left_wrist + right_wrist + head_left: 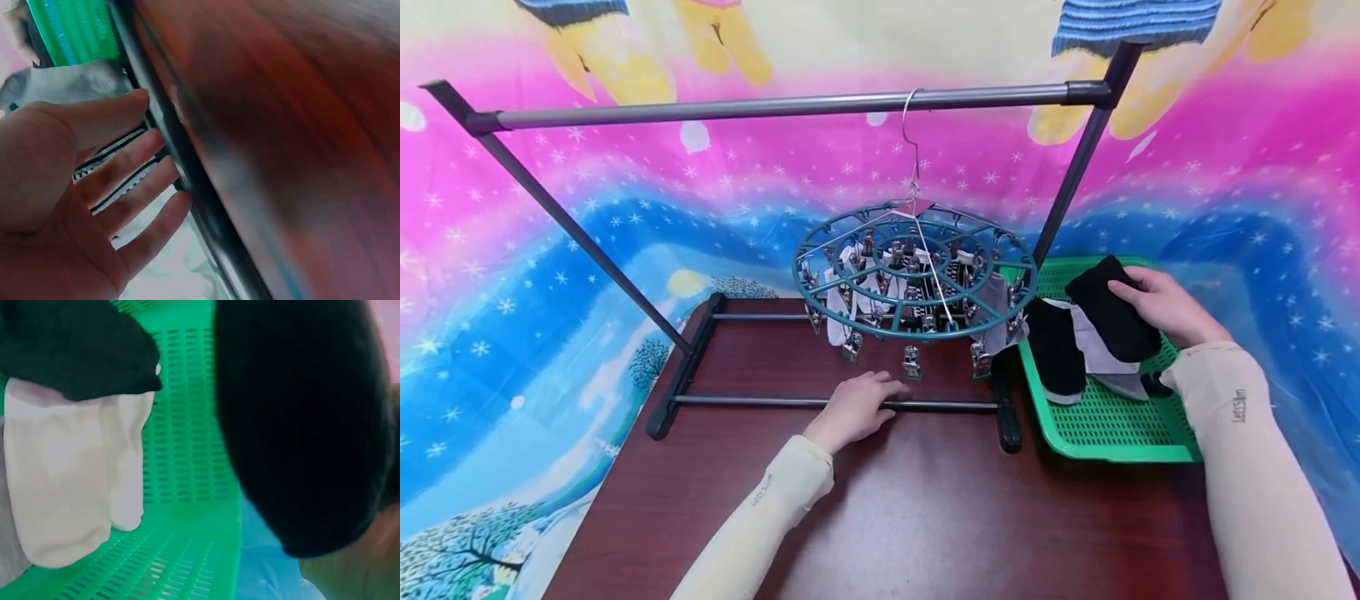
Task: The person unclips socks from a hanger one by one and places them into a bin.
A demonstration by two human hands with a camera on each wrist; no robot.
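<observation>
My right hand pinches a black sock between thumb and fingers, over the green basket. In the right wrist view that sock hangs large at the right and covers most of the hand. Below it in the basket lie another black sock, white socks and a grey sock. Nothing is held in my left hand. Its loosely extended fingers lie at the rack's lower front bar, under the round clip hanger.
The hanger hooks over the top bar of a dark rack on the brown table. White, striped and grey socks hang from its metal clips, several clips dangling at the front. Behind stands a printed cloth.
</observation>
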